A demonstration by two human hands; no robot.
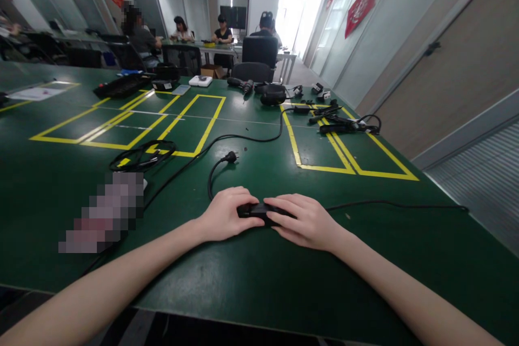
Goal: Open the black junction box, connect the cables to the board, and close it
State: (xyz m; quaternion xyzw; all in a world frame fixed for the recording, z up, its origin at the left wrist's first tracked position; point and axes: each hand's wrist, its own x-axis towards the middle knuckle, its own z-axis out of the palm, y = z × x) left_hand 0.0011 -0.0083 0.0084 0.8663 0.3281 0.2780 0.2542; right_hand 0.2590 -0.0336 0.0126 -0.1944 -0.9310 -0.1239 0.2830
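Both of my hands are closed around a black power adapter (pixel 270 216) low over the near middle of the table. My left hand (pixel 223 213) pinches its left end between thumb and fingers, where a black cord connector seems to meet it. My right hand (pixel 306 221) wraps over the right end, fingers on top. From behind my left hand a short cord curves up to a black wall plug (pixel 231 157) with bare prongs. A thin black cable (pixel 397 204) runs from the right hand to the table's right edge. My fingers hide much of the adapter.
Yellow tape rectangles (pixel 203 135) mark the green table (pixel 227 292). A coiled black cable (pixel 141 155) and a blurred-out item (pixel 107 213) lie left. Black adapters and cables (pixel 340 125) sit back right, a drill (pixel 246 86) behind. Several people sit at far tables.
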